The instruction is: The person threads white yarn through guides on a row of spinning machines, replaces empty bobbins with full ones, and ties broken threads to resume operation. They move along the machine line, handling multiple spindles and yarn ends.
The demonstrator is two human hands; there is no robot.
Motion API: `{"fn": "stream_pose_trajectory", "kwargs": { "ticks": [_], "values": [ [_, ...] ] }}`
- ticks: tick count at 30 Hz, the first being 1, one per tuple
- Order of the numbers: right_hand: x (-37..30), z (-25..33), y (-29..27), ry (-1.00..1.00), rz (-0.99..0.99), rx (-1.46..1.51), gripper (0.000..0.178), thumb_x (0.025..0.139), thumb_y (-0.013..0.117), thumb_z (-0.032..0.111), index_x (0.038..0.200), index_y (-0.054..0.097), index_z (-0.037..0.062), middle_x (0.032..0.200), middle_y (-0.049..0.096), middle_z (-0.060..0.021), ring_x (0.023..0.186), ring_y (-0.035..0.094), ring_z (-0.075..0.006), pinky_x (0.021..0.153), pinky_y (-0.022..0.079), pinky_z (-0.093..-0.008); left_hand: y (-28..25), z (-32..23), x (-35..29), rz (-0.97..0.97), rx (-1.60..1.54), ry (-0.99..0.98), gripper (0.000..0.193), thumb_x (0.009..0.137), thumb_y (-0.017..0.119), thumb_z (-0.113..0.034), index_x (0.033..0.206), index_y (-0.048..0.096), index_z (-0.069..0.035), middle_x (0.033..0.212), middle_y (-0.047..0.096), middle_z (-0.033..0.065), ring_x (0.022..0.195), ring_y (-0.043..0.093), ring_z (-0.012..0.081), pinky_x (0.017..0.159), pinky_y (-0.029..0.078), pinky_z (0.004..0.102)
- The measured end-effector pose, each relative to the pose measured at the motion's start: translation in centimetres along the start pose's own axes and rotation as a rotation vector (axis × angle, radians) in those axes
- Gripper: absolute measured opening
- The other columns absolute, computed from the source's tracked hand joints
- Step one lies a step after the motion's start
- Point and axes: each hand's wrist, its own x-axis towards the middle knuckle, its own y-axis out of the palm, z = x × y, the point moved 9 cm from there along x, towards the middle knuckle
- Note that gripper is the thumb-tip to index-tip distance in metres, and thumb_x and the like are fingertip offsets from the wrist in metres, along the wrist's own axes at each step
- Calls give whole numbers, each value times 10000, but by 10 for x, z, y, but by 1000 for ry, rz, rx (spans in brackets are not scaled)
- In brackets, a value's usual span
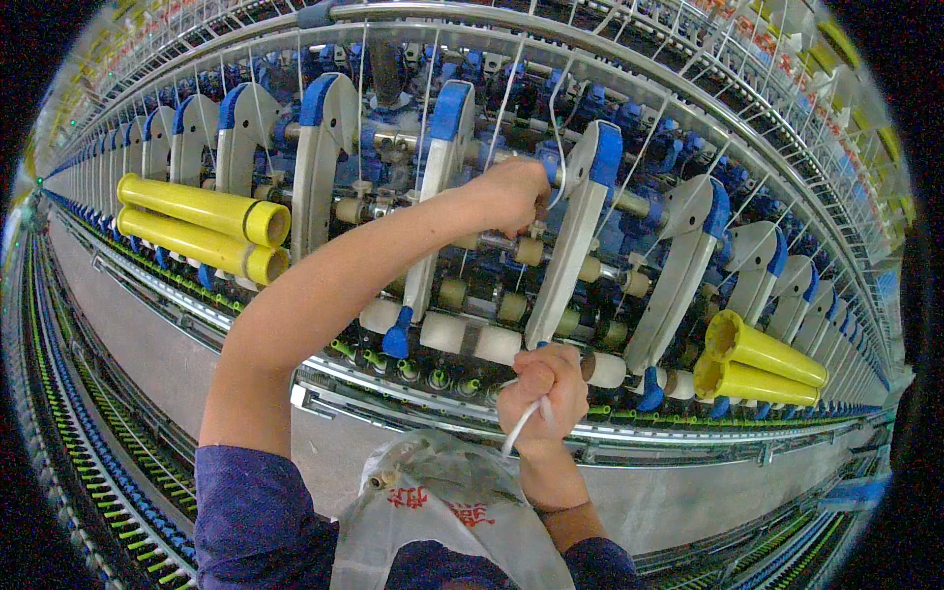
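My left arm stretches up across the machine. Its hand (516, 195), fingers curled, is at the drafting rollers between two grey pressure arms; whatever the fingers hold is hidden. A white strand of roving (564, 118) hangs down just beside those fingers. The pressure arm (580, 226) to the right has a blue top. Lower down, in front of the white rollers (470, 339), my right hand (543, 393) is closed in a fist round a soft white fibre strand (519, 429). The strand's loose end trails from the fist toward my white apron (442, 521).
Two yellow tubes (202, 226) rest across the pressure arms at left, and two more yellow tubes (762, 359) lie at right. A metal rail (433, 14) crosses above. Green-tipped spindles (439, 379) line the machine's lower front, with grey floor (344, 433) below.
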Motion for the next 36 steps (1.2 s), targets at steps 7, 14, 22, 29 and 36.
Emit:
{"fn": "stream_pose_trajectory", "kwargs": {
  "ticks": [7,14,22,29,36],
  "values": [
    [-1,0,0,-25,23,-44,207,871,475,100,680,520,35,625,551,-93,535,548,-216,494,452,-310,-16,-16,-28,-109,121,-2,183,768,627,-147,831,624,25,733,650,153,720,664,245,666,534,358],
    [-2,-28,-4,271,-36,447,94,806,594,128,794,572,38,716,590,-121,584,571,-225,517,455,-322,13,-103,-157,-264,644,302,399,679,560,-104,1022,562,100,713,555,114,718,570,251,637,472,345],
    [-33,66,22,-350,805,351,169,725,721,149,819,617,55,644,503,-52,529,509,-204,487,418,-284,-100,-65,-310,-755,-1364,703,232,908,485,-164,1091,557,-40,1007,592,119,945,572,238,846,466,403],
    [-13,14,-1,588,269,1324,335,900,518,394,895,547,60,1005,599,-148,827,603,-240,695,502,-341,-43,-68,-252,-777,-862,-4,429,830,646,-284,1158,533,-32,1110,580,103,994,544,234,866,413,395],
    [-40,-17,-19,529,247,559,560,906,386,584,1048,532,62,788,615,-86,496,504,-123,447,402,-242,44,-143,-209,-220,-475,186,168,778,664,-183,925,663,-101,1195,536,132,1131,495,283,888,414,423]
  ]
}}
